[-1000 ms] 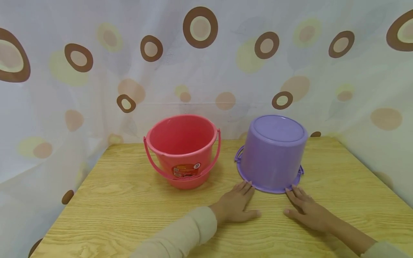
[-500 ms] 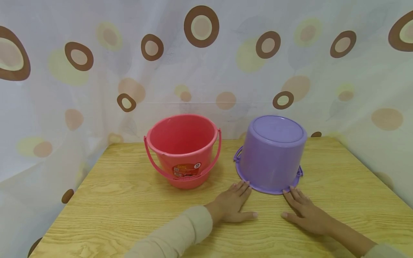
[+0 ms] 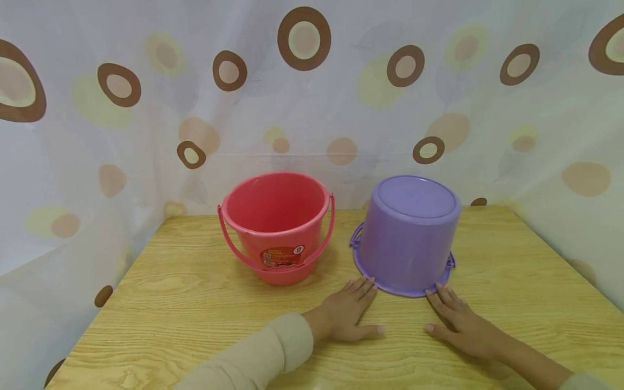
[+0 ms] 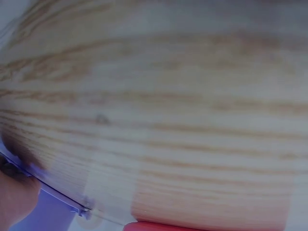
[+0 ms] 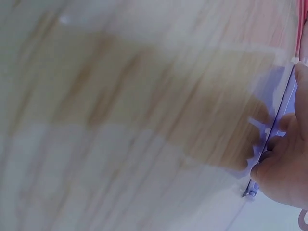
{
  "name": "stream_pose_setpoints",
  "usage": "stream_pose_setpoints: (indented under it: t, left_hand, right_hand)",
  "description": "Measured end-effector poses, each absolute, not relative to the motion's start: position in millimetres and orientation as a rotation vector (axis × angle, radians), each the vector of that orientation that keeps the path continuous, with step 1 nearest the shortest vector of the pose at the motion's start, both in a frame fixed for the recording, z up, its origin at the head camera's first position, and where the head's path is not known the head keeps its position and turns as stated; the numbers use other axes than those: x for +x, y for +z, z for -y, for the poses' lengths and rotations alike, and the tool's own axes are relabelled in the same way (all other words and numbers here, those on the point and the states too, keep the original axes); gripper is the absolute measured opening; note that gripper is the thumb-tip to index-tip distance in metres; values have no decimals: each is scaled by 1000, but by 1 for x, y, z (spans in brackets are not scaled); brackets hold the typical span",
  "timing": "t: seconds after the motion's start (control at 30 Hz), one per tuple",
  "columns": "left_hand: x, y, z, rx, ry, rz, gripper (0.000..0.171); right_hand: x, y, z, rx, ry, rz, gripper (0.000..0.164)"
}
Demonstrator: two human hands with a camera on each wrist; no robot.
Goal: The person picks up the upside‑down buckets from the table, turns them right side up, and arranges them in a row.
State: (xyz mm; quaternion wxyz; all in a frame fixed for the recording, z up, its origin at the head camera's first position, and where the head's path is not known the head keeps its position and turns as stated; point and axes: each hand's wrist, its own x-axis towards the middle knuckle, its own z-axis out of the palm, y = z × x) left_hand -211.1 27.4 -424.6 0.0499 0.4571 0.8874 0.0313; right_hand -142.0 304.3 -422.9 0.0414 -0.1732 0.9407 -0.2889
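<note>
A purple bucket (image 3: pixel 409 244) stands upside down on the wooden table, its base facing up and its rim on the tabletop. My left hand (image 3: pixel 345 311) lies with straight fingers at the near left of that rim, fingertips touching it. At the near right of the rim, my right hand (image 3: pixel 463 325) touches it with extended fingertips, thumb spread toward the left. In the left wrist view, part of the left hand (image 4: pixel 17 197) shows beside the purple rim. The right wrist view has the right hand (image 5: pixel 286 159) against the rim at its right edge.
A red bucket (image 3: pixel 278 233) stands upright to the left of the purple one, its handle hanging down in front across a label. The wooden table (image 3: pixel 195 325) ends at a patterned curtain (image 3: pixel 302 124) behind and at both sides.
The purple bucket has shifted slightly toward me and to the left. Both hands have moved a little left with it, fingertips staying at the rim. The red bucket stays in place.
</note>
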Motion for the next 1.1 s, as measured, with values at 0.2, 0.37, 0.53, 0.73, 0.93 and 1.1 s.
stream_pose_setpoints:
  t: [0.2,0.37,0.53,0.73,0.93,1.1]
  left_hand:
    - [-211,-425,-25,1405,131,-2700,86]
    - [-219,-422,-19,1353,264,-2734,91]
    - [-234,-420,-19,1162,512,-2742,96]
    - [-249,-419,-27,948,729,-2698,104]
    - [-264,-417,-38,881,715,-2772,111]
    - [-273,-418,-42,780,740,-2766,119]
  right_hand:
    - [-141,-416,-304,-455,-875,-2860,88]
    - [-149,-413,-314,-510,-867,-2955,95]
    - [-165,-413,-326,-621,-860,-3059,103]
    - [-180,-412,-335,-695,-949,-3082,115]
    - [-189,-409,-344,-552,-991,-3028,115]
    - [-195,-409,-350,-484,-973,-2979,113]
